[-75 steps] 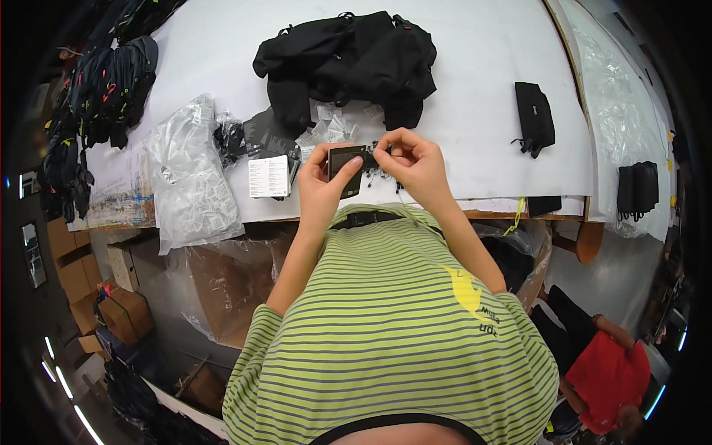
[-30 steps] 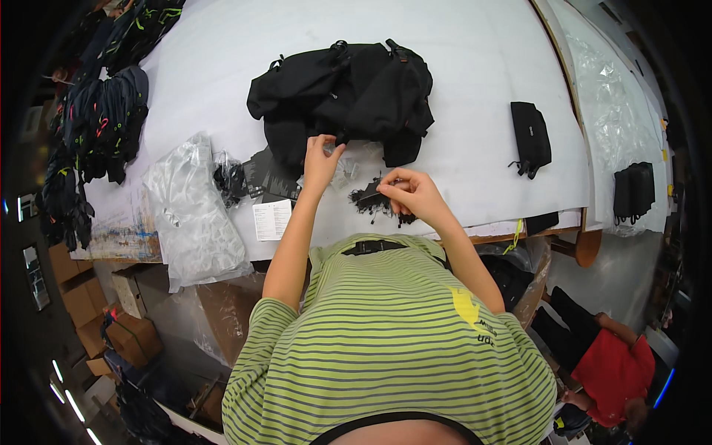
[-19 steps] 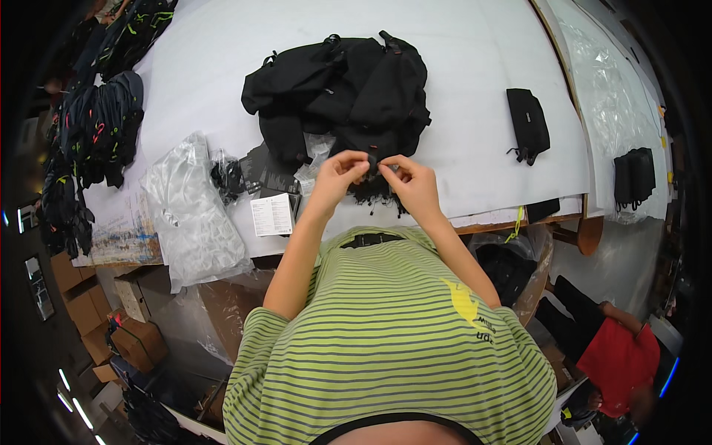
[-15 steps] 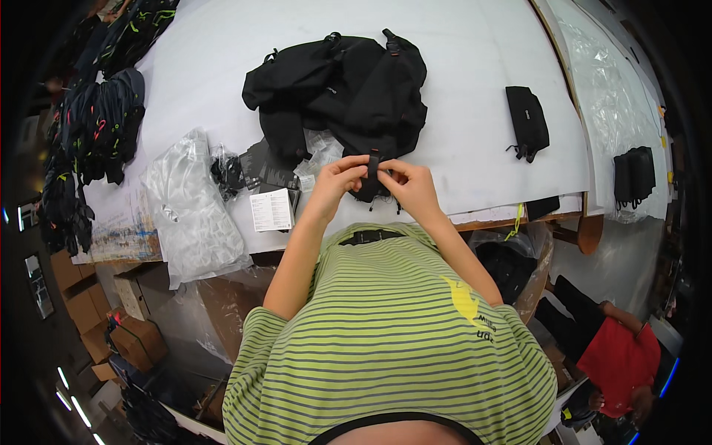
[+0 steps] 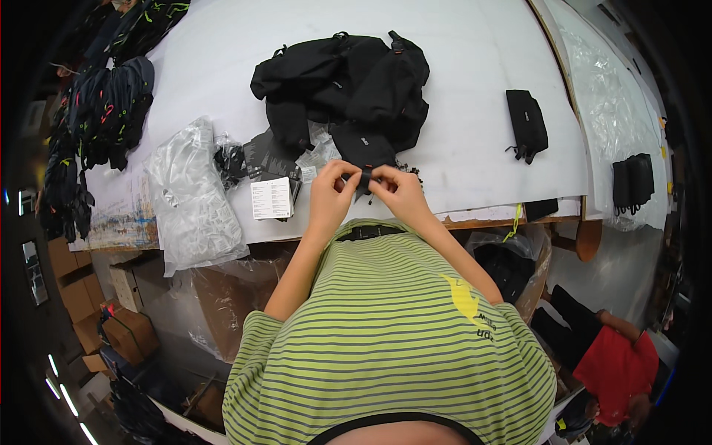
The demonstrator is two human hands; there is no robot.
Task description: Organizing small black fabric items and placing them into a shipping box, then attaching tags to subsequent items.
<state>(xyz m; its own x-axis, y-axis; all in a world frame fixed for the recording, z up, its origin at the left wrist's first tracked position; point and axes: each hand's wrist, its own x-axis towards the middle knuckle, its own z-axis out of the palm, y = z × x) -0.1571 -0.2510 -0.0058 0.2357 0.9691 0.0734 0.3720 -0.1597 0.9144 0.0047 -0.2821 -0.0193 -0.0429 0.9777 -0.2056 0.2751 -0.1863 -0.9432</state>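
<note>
My left hand (image 5: 331, 196) and my right hand (image 5: 402, 193) meet at the table's near edge, fingers pinched from both sides on a short black strap (image 5: 366, 178). The strap looks folded or rolled up between the fingertips; its ends are partly hidden. Just beyond it lies a small black pouch (image 5: 362, 148). Behind that spreads a heap of black fabric bags (image 5: 348, 85) with straps and buckles. To the left of my hands are a stack of white printed cards (image 5: 271, 199), dark grey tags (image 5: 268, 157) and a clear plastic packet (image 5: 320, 153).
A clear bag of small packets (image 5: 194, 196) hangs slightly over the front edge at left. Dark backpacks (image 5: 111, 111) are piled far left. A black case (image 5: 527, 124) lies right; more black cases (image 5: 633, 183) sit on another table. A person in red (image 5: 615, 363) is at lower right.
The strap stood upright between my fingers and is now folded down small. My hands have dropped slightly toward me, uncovering more of the small pouch.
</note>
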